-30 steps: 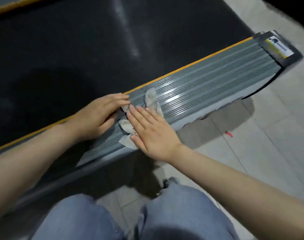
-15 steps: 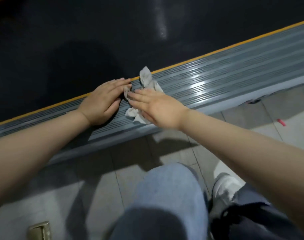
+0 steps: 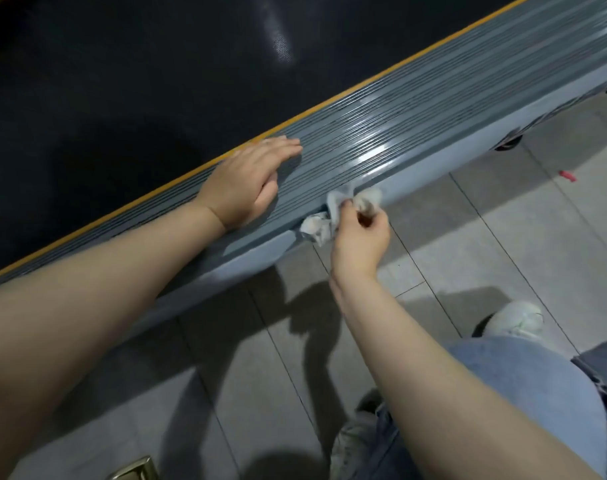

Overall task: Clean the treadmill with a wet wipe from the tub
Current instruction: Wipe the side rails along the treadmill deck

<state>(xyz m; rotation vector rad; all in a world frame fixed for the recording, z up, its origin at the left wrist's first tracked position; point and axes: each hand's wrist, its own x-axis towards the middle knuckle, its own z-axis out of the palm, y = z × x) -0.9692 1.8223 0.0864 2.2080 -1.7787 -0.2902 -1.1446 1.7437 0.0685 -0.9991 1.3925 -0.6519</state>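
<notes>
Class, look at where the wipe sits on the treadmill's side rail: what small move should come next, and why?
Probably slide the right hand along the rail's smooth outer face with the wet wipe. The wipe is bunched against that edge, while the left hand rests flat on the ribbed top, steadying.

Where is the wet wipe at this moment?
In the head view, the wet wipe is pinched in the right hand against the outer side edge of the treadmill rail, right of the left hand.
</notes>
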